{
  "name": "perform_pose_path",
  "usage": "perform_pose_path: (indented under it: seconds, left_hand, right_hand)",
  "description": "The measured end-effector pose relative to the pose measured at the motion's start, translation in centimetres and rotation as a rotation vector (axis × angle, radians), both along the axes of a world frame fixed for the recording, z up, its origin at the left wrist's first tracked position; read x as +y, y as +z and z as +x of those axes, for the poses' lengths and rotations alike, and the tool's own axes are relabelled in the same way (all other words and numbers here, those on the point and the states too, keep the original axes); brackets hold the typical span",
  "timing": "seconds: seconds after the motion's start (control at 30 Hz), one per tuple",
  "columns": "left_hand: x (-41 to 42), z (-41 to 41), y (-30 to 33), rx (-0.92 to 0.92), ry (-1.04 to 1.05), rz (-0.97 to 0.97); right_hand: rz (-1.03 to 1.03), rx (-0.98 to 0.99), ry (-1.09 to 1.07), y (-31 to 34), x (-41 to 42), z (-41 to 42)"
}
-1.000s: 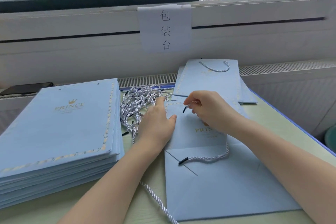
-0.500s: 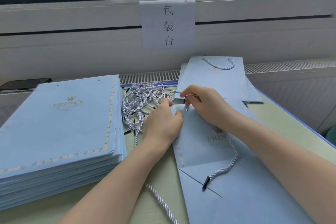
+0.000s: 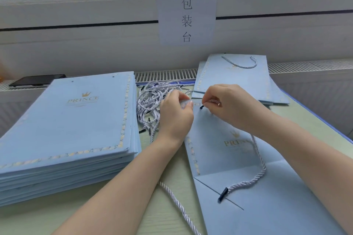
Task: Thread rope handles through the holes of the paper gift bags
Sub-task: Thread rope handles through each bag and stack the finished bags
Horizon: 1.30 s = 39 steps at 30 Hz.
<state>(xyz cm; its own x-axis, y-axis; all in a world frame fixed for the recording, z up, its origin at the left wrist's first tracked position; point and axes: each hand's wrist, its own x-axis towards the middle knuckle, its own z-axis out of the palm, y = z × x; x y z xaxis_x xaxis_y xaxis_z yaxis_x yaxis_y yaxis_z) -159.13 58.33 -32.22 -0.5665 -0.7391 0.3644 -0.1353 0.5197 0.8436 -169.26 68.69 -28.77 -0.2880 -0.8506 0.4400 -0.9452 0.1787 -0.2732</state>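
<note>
Pale green tabletop [image 3: 168, 192] under a window. Flat on it, bag [image 3: 225, 150], long axis running away. Left hand [image 3: 176, 114] pinched its top edge; right hand [image 3: 229, 105] pinched rope [image 3: 259, 166] tip (dark, aimed left) just beside the left-hand grip.
</note>
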Motion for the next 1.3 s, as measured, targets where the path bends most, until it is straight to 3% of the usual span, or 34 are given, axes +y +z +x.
perform_pose_path:
  seconds: [0.13, 0.33, 0.53, 0.7, 0.87, 0.97, 1.13, 1.3]
  left_hand:
    - [0.3, 0.2, 0.1, 0.065, 0.005, -0.014]
    - [0.5, 0.3, 0.1, 0.102, 0.007, -0.044]
    - [0.6, 0.4, 0.5, 0.165, -0.015, 0.125]
    - [0.9, 0.7, 0.8, 0.218, -0.025, 0.035]
    - [1.1, 1.0, 0.9, 0.281, -0.041, -0.101]
    - [1.1, 1.1, 1.0, 0.31, -0.049, -0.106]
    - [1.5, 1.0, 1.1, 0.314, -0.067, -0.178]
    - [1.5, 1.1, 0.9, 0.312, -0.058, -0.221]
  right_hand:
    - [0.019, 0.097, 0.016, 0.3, 0.0, 1.0]
    - [0.074, 0.083, 0.024, 0.8, 0.2, 1.2]
    - [0.132, 0.068, 0.03, 0.7, 0.3, 1.0]
    - [0.012, 0.027, 0.056, 0.7, 0.2, 0.8]
    - [-0.112, -0.157, 0.088, 0.8, 0.1, 0.1]
    - [-0.186, -0.111, 0.055, 0.8, 0.1, -0.1]
    - [-0.138, -0.058, 0.036, 0.5, 0.2, 0.0]
    - [-0.131, -0.217, 0.053, 0.4, 0.3, 0.1]
